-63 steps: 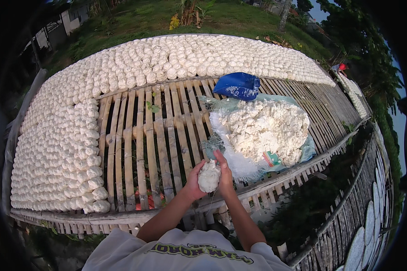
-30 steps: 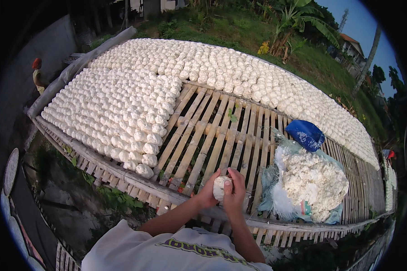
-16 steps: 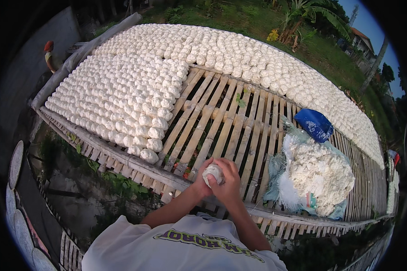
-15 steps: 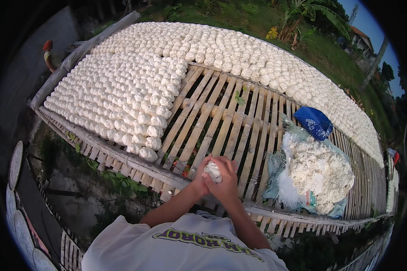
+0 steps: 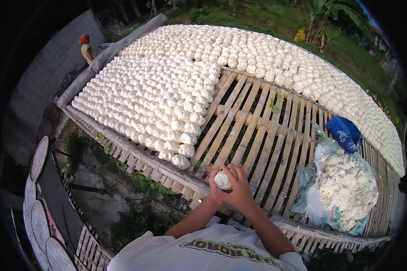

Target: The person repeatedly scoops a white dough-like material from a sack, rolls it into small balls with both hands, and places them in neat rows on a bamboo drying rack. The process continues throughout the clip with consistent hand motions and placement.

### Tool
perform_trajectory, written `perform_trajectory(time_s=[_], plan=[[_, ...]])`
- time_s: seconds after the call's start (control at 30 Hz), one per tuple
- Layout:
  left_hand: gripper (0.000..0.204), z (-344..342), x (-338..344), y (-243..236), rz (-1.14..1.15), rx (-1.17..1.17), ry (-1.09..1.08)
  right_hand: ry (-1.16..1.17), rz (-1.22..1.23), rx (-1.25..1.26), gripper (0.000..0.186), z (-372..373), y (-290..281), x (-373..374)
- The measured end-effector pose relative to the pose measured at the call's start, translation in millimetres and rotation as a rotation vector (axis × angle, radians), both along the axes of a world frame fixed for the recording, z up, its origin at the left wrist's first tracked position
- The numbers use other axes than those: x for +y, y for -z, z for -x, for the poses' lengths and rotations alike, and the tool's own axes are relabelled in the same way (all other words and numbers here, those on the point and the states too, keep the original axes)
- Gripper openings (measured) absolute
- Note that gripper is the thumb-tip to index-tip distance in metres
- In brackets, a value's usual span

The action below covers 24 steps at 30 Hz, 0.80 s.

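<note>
As before, white lump (image 5: 222, 179) between both hands.

White lump (image 5: 223, 179) mostly covered by both hands, only top shows; left hand (image 5: 215, 192) partly behind right hand (image 5: 239, 192). Far person (image 5: 87, 46) too small, lower body hidden behind rack edge. Blue bag (image 5: 346, 133) contents not visible. Round discs (image 5: 36, 198) at lower left cut by dark rim.

A slatted bamboo rack (image 5: 253, 131) (partly bare) carries white dough balls (image 5: 158, 99) and a heaped sack (image 5: 343, 189).
</note>
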<state>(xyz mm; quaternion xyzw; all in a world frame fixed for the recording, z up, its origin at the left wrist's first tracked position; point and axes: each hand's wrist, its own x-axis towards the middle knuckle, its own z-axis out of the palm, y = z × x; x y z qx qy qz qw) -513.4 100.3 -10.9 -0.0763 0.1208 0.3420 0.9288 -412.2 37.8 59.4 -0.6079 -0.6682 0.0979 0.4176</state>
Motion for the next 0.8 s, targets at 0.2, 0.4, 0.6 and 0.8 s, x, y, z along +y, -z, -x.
perform_trajectory(time_s=[0.2, 0.4, 0.6, 0.8], plan=[[0.063, 44, 32, 12, -0.244, 0.604, -0.215, -0.013, 0.333, 0.881, 0.064, 17, 49, 60], [0.036, 123, 95, 13, -0.89, 1.444, -0.917, 0.0, 0.51, 1.002, 0.057, 41, 105, 127], [0.026, 122, 118, 35, -0.842, 1.66, -0.862, -0.189, 0.447, 0.353, 0.063, 79, 142, 157], [0.023, 127, 113, 48, -0.779, 1.607, -0.913, -0.202, 0.439, 0.355, 0.076, 112, 158, 154]])
